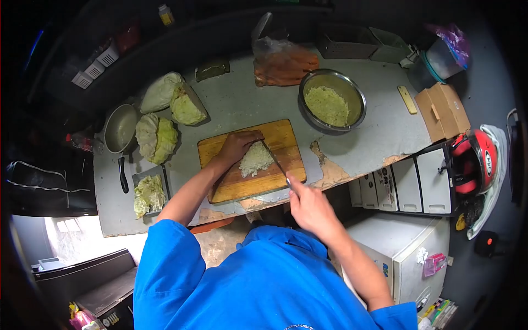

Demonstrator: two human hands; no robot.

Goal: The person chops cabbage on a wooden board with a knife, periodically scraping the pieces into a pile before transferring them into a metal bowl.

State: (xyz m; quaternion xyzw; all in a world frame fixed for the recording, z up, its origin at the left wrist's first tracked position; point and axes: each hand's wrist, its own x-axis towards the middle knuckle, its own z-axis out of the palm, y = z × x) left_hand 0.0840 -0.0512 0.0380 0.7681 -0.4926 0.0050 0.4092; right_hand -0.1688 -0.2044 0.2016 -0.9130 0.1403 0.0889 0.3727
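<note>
My right hand [312,208] is closed around the handle of a kitchen knife [278,160]. The blade slants up and left over a wooden cutting board [223,190], along the right side of a heap of finely chopped cabbage [256,160]. My left hand [242,144] lies over the board's upper part, its fingers stretched out to the blade's tip. How firmly they press on it is hard to see. Beyond the board stands a steel bowl [358,113] holding more chopped cabbage [327,105].
Cabbage heads [157,137] and a cut cabbage piece [187,107] lie left, near a pot [121,129] with a black handle and a tray [166,181] of cabbage leaves. A bag of carrots [283,63] lies at the back. A cardboard box [443,113] stands right.
</note>
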